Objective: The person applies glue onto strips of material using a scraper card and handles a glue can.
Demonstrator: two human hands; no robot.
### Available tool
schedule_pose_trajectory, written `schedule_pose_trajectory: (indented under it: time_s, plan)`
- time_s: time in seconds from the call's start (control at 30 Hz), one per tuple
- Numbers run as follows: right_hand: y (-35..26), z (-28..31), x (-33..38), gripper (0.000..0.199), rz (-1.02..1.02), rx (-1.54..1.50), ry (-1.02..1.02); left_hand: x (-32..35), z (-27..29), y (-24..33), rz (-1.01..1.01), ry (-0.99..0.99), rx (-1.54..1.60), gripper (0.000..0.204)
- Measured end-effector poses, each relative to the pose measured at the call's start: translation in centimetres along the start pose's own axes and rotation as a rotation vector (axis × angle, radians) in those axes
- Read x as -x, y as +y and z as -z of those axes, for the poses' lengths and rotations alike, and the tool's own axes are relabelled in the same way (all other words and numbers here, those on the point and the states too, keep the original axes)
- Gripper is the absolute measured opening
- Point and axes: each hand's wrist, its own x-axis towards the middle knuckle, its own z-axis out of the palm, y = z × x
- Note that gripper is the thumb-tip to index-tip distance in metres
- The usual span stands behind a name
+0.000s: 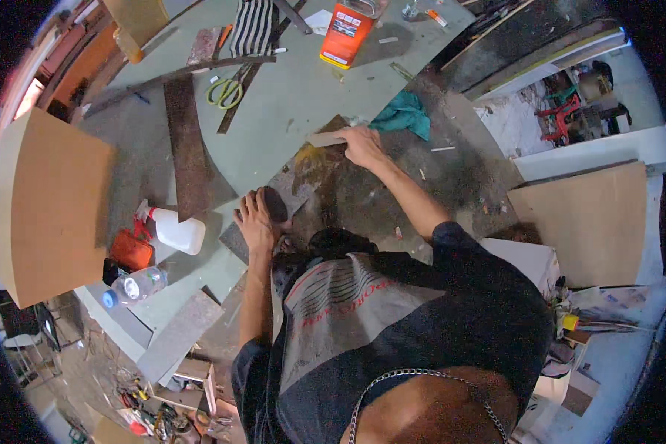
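My right hand [363,146] grips a flat, pale strip [325,138], perhaps a spreader, at the table's edge. Below the strip lies a grey-brown sheet [292,181] with a wet-looking, yellowish-brown smear [311,163]. My left hand [255,220] rests on the near end of this sheet, fingers spread and pointing away from me. Right beside its fingers is a dark, rounded patch or piece [275,204]; which of these I cannot tell. A teal cloth [403,116] hangs at the table edge, beyond my right hand.
On the grey-green table [263,148] are green-handled scissors [226,92], an orange-red can [345,35], dark brown strips [186,148], a white spray bottle [177,231] and a clear plastic bottle [137,286]. A cardboard box [48,207] stands left. Scraps litter the floor [451,177].
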Motion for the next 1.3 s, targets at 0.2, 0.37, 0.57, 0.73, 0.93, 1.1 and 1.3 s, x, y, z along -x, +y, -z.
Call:
schedule_pose_trajectory:
  time_s: [0.2,0.37,0.57,0.73,0.93,1.1,1.3]
  plan:
    - [-0.9,-0.4,-1.2,0.046,0.222,0.04,-0.181,0.1,-0.7,-0.4,-0.013,0.037,0.024,0.113]
    - [0.5,1.1,-0.5,0.046,0.412,0.063,-0.273,0.0,-0.7,-0.6,-0.028,0.093,0.091,0.114]
    - [5.9,-0.5,4.9,0.047,0.329,0.251,-0.571,0.4,-0.5,-0.6,-0.059,0.14,0.085,0.112]
    - [0.0,5.0,6.2,0.046,0.162,-0.26,-0.46,0.5,0.8,-0.6,-0.067,0.156,0.135,0.121]
    - [-3.3,0.9,5.9,0.055,0.448,-0.303,0.006,3.0,2.3,-2.7,0.022,0.162,0.031,0.124]
    - [-3.2,-3.5,4.3,0.055,0.58,-0.018,0.181,4.8,2.8,-4.0,0.075,0.05,-0.015,0.121]
    - [-3.0,-6.5,2.7,0.051,0.554,0.044,0.215,5.6,2.3,-4.6,0.088,0.076,0.026,0.116]
